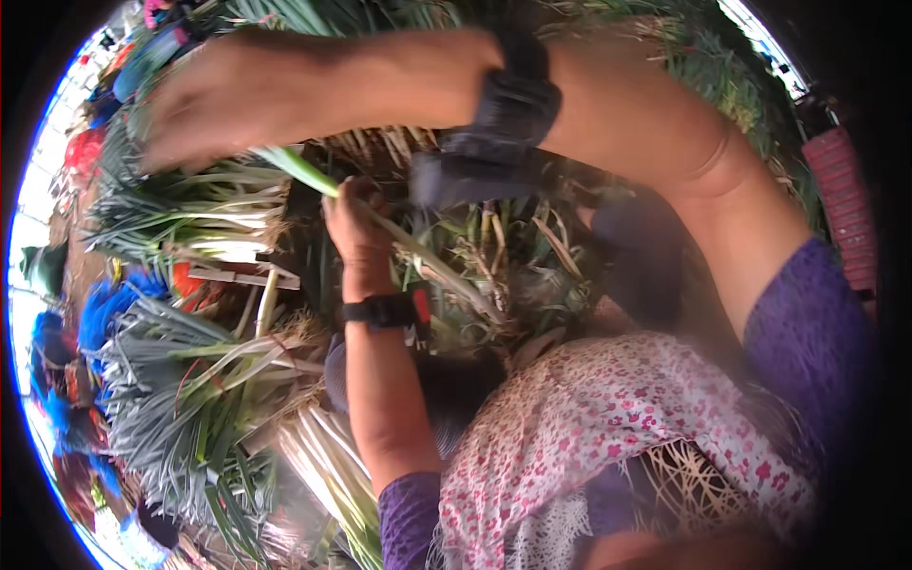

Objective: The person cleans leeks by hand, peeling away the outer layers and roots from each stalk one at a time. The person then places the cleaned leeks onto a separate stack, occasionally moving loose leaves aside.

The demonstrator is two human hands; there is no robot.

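My left hand [357, 220] is closed round a long green onion [439, 270]. The stalk slants, its green part [302, 171] at the upper left and its pale root end at the lower right, above my lap. High across the view stretches my right arm, with its hand [204, 103] over the far left. Motion smears that hand's fingers, so I cannot tell what they hold, if anything. Both wrists wear black straps, the right one with a dark device [494, 123]. Loose onion stalks and dry trimmings [494, 252] lie just beyond my left hand.
Bundled green onions [214, 218] lie at the left, with more [171, 380] below them and pale stalks [328, 456] beside my left forearm. Further onions line the far side. Blue plastic [119, 304] lies at the left edge. A red ridged object [841, 204] stands at the right.
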